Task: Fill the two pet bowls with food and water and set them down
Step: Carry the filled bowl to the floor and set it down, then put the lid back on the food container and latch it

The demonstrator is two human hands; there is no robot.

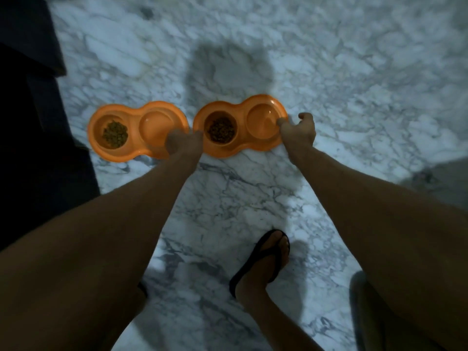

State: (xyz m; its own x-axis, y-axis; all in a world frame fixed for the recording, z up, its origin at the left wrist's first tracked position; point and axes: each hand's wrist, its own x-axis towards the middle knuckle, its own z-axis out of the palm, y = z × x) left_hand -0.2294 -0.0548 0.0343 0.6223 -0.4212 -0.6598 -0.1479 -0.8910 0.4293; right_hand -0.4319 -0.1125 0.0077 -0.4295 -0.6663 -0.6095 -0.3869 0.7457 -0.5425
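Two orange double pet bowls side by side on a white marble floor (253, 188). Right hand (300, 133) pinches the outer rim of the right bowl (241, 145), thumb tip over the edge beside its pale, smooth well; kibble (220, 129) sits in the well farther from that grip. Left hand (183, 143) rests over the gap where both rims meet; grip cannot be told. Left bowl (138, 154) holds kibble in its far well. A sandalled foot (266, 259) below.

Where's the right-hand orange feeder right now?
In the head view, the right orange feeder sits on the marble floor just right of centre, beside the left feeder, with the left hand and right hand at its ends.
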